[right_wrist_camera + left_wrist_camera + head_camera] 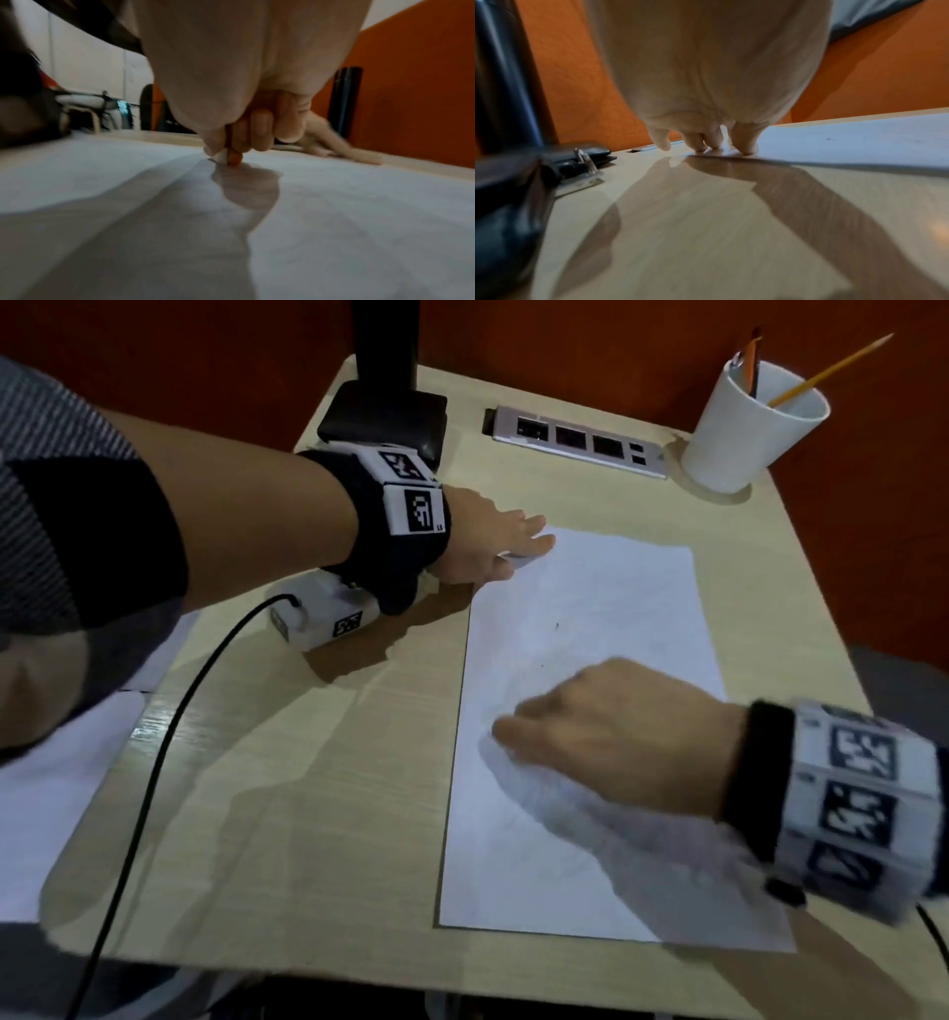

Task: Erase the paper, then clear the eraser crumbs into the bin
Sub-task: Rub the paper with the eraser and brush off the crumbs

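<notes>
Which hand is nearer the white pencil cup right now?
Left. The left hand presses the paper's far-left corner, across the desk from the cup. The right hand rubs the eraser mid-sheet, farther toward the near edge.

The right hand (246, 85) hangs over a white sheet of paper (359, 213), its fingers (260, 130) curled around a small eraser (227, 156) whose tip touches the sheet. A shadow lies on the paper just below the tip. Farther back, the left hand (334, 148) rests with straight fingers at the paper's far edge on the desk (164, 136). An orange wall (424, 91) and a dark post (347, 101) stand behind.
</notes>
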The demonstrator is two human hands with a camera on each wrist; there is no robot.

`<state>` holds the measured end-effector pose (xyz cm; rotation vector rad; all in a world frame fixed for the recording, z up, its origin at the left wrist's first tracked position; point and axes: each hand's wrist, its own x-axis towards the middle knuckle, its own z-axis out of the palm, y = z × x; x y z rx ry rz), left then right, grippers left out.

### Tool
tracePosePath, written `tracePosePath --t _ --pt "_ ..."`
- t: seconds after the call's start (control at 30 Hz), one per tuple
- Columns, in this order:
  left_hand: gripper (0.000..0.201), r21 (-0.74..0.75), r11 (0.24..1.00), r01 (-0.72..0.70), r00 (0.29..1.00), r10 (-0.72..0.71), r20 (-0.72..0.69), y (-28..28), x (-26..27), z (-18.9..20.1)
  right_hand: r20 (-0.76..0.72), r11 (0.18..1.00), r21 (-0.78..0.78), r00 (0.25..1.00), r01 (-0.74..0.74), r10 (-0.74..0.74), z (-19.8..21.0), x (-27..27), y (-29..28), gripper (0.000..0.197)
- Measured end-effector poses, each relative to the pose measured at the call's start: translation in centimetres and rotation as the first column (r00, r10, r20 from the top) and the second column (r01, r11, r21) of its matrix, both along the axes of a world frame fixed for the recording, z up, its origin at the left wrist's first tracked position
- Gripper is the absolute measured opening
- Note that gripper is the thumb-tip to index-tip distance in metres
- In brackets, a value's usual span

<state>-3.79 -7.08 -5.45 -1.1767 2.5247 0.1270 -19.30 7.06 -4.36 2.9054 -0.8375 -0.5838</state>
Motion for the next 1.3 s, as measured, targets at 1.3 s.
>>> tracePosePath --t 1.3 --pt "0.067 -0.017 1.000 0.002 0.996 -0.001 0.091 1.4 -0.8 -0.9 0.010 0.993 -0.116 1.000 0.013 -0.012 -0.1 0.8 6.7 0.019"
